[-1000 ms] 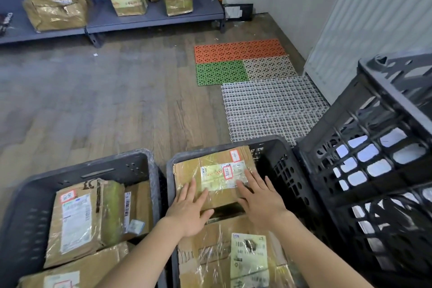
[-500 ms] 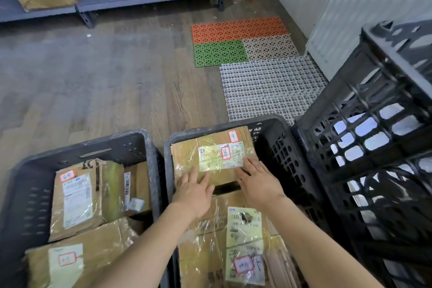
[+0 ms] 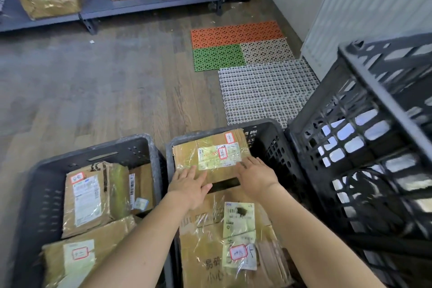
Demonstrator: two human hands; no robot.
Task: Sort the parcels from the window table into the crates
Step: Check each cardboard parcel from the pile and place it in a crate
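Observation:
A taped cardboard parcel (image 3: 205,149) with a white label lies at the far end of the middle grey crate (image 3: 268,145). My left hand (image 3: 189,186) rests flat on its near left edge, fingers straight. My right hand (image 3: 256,174) lies flat on its near right edge. Nearer to me in the same crate sits a larger parcel (image 3: 205,252) with a long label. The left grey crate (image 3: 46,170) holds several more taped parcels (image 3: 88,196).
A tall black lattice crate (image 3: 364,147) stands close on the right. Coloured and white floor mats (image 3: 257,72) lie beyond the crates. A low blue shelf (image 3: 145,2) at the back carries three wrapped boxes. Bare wooden floor stretches to the left.
Both hands stay flat on the far parcel in the middle crate. My view has dipped, so more of the near parcels shows.

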